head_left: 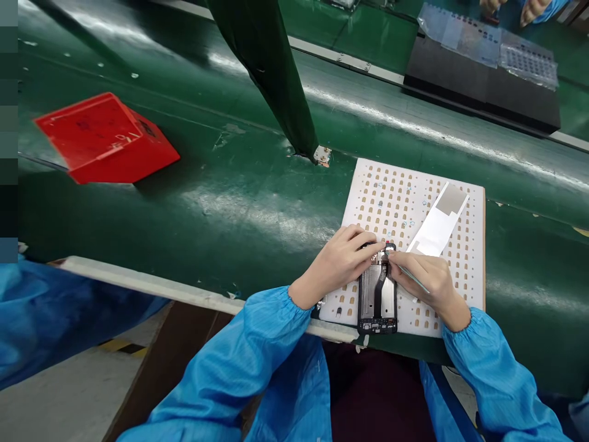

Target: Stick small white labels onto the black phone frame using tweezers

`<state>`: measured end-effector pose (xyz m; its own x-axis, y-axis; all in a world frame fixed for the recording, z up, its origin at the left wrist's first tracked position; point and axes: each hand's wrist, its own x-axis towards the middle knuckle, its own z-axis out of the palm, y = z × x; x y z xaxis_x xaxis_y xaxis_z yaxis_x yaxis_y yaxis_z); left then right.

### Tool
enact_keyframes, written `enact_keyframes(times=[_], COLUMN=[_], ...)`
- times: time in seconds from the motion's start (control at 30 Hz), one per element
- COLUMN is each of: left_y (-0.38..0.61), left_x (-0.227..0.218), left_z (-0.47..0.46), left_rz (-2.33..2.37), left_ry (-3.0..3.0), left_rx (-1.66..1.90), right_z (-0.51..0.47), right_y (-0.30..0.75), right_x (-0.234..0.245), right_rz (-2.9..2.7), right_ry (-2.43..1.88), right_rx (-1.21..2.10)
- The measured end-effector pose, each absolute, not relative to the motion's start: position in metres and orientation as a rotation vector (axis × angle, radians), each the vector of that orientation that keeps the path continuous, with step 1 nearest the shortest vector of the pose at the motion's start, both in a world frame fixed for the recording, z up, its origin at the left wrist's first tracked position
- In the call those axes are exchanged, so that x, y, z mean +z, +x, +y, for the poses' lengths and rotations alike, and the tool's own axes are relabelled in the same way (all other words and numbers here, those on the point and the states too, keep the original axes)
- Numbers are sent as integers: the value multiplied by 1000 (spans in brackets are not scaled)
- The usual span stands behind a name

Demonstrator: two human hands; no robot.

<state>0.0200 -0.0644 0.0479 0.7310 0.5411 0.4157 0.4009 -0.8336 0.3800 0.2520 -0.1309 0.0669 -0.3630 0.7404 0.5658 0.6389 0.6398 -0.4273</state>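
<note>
An opened phone [387, 301] lies lengthwise on a white sheet [368, 209] with rows of small tan pieces, at the table's near edge. Its silver inside shows, with a black flex cable [379, 291] running down the middle. My left hand [341, 258] grips the phone's upper left side, its fingers reaching across the top end. In my right hand [426, 279] are slim tweezers [416, 280], closed between the fingers, with the tips at the phone's upper right. What the tips touch is too small and covered to make out.
A white strip with a grey patch [437, 221] lies on the sheet's right part. To the left stands a red bin [110, 138]. A dark green post [276, 73] rises beyond the sheet. At the far right, a black box [478, 86] bears clear plastic trays; another person's hands [531, 9] are behind it.
</note>
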Motion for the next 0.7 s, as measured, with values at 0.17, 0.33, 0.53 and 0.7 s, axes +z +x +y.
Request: enact_keyframes(times=[0.17,0.33,0.53,0.7], left_y=[21,20,20,23], left_x=[46,45,49,63], left_z=[-64,-61,-61,-66], left_rz=[728,733,751,745], left_ry=[2658,2503,2523,2884], left_rx=[781,814,749,532], right_z=[-130,-130,-130,-142], right_y=[251,251,251,265], right_x=[69,70,67,79], right_rz=[-2093,-2127,-2118,-2024], right_ry=[-1084,-1069,-1082,-1103], right_rx=[160,113,81,97])
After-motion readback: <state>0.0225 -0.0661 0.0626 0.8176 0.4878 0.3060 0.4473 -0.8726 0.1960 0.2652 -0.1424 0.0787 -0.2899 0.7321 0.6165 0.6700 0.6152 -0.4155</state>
